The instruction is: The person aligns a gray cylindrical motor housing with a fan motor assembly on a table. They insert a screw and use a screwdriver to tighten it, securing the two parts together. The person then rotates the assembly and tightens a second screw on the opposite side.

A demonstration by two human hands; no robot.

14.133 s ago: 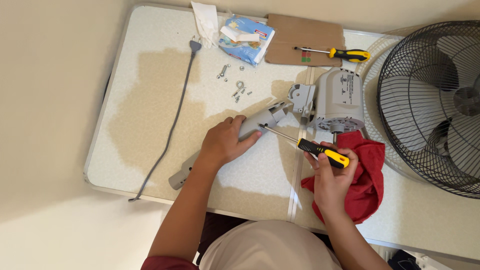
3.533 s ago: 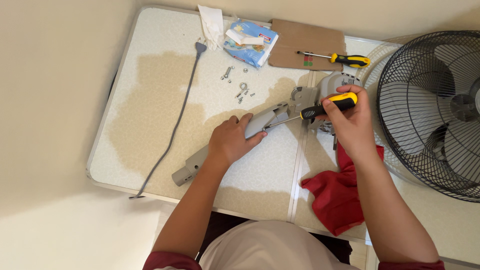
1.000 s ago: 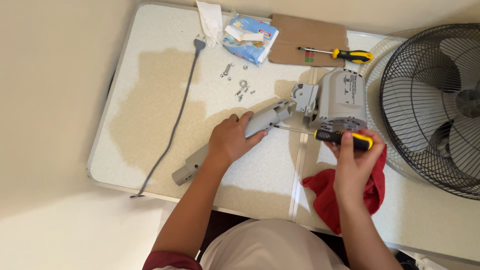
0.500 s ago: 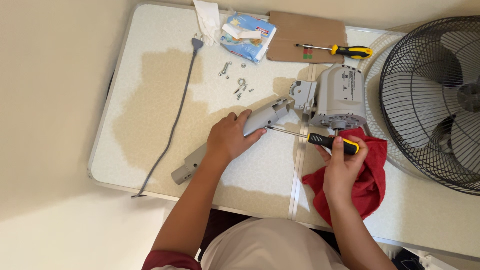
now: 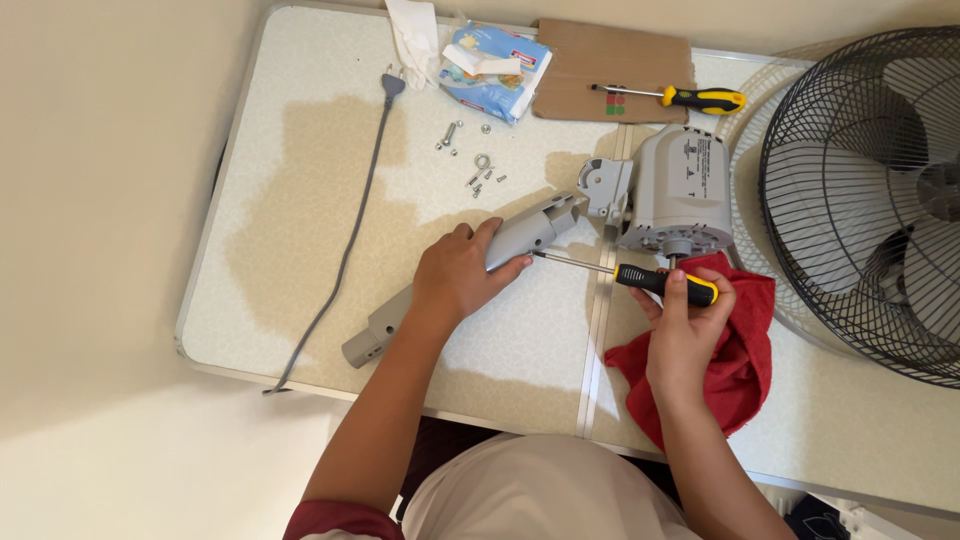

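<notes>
My left hand (image 5: 462,275) presses on a grey plastic fan neck tube (image 5: 520,237) that lies slanted on the white folding table (image 5: 300,200). My right hand (image 5: 684,328) grips a yellow and black screwdriver (image 5: 662,283). Its thin shaft points left, with the tip against the tube just beside my left fingertips. Right behind the screwdriver handle, the grey fan motor housing (image 5: 680,190) rests on the table with a hinge bracket (image 5: 604,188) at its left. A red cloth (image 5: 735,360) lies under my right hand.
A black fan grille with blades (image 5: 870,190) fills the right side. A second yellow screwdriver (image 5: 690,98) lies on a piece of cardboard (image 5: 610,70). Loose screws and bolts (image 5: 470,160), a tissue pack (image 5: 495,68) and a grey power cord (image 5: 350,240) are on the table.
Over the earlier frames my right hand carried the screwdriver up to the motor, then back down. Now it is lower, with the tip at the tube by my left fingers. My left hand stayed put.
</notes>
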